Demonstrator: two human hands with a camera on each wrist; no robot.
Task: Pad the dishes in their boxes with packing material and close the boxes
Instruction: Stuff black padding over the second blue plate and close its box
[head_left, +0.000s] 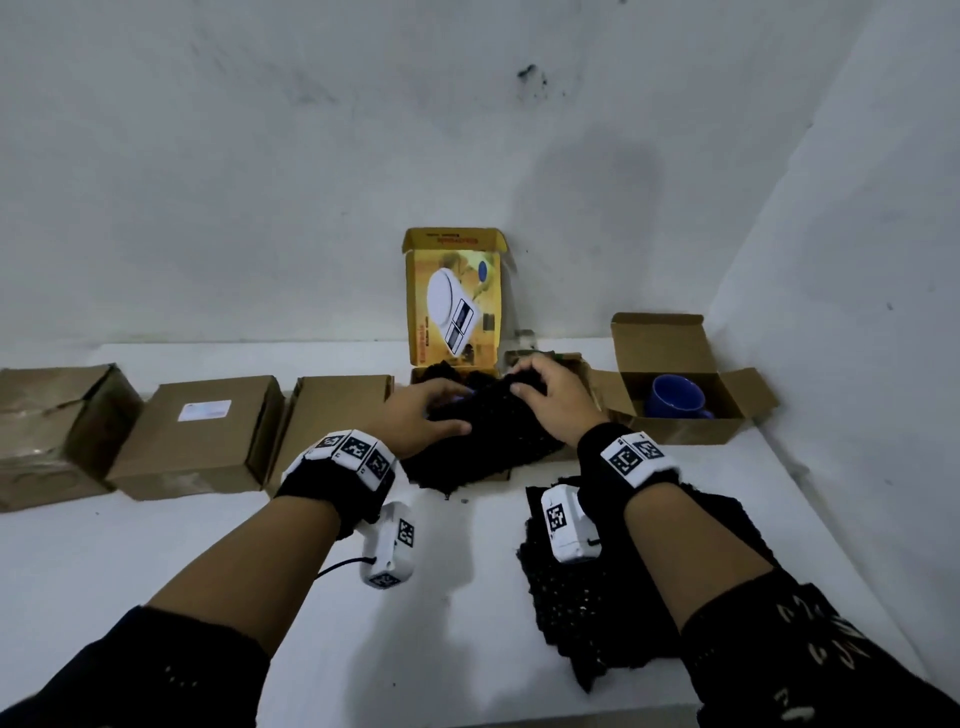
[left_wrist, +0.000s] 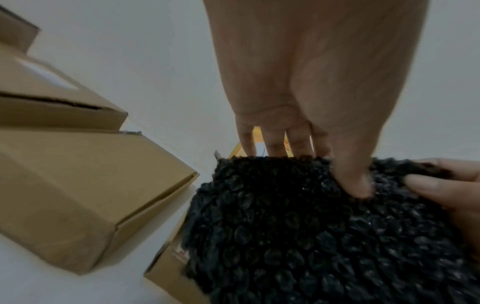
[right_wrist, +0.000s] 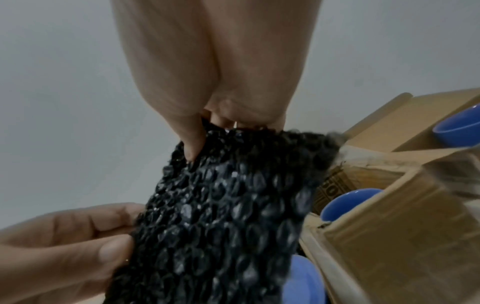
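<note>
A sheet of black bubble wrap (head_left: 488, 431) is draped over the open box in front of the raised yellow lid (head_left: 454, 301). My left hand (head_left: 447, 410) holds its left part, thumb (left_wrist: 355, 185) on top and fingers over the far edge. My right hand (head_left: 530, 384) pinches the far right edge between thumb and fingers (right_wrist: 192, 148). In the right wrist view, blue dishes (right_wrist: 348, 203) show in the box beside and under the bubble wrap (right_wrist: 221, 205). A blue mug (head_left: 675, 397) sits in an open cardboard box (head_left: 685, 428) to the right.
Three closed cardboard boxes (head_left: 197, 436) line the table's left side, the nearest (left_wrist: 78, 195) right beside the wrap. More black bubble wrap (head_left: 613, 597) lies under my right forearm. White walls close the back and the right.
</note>
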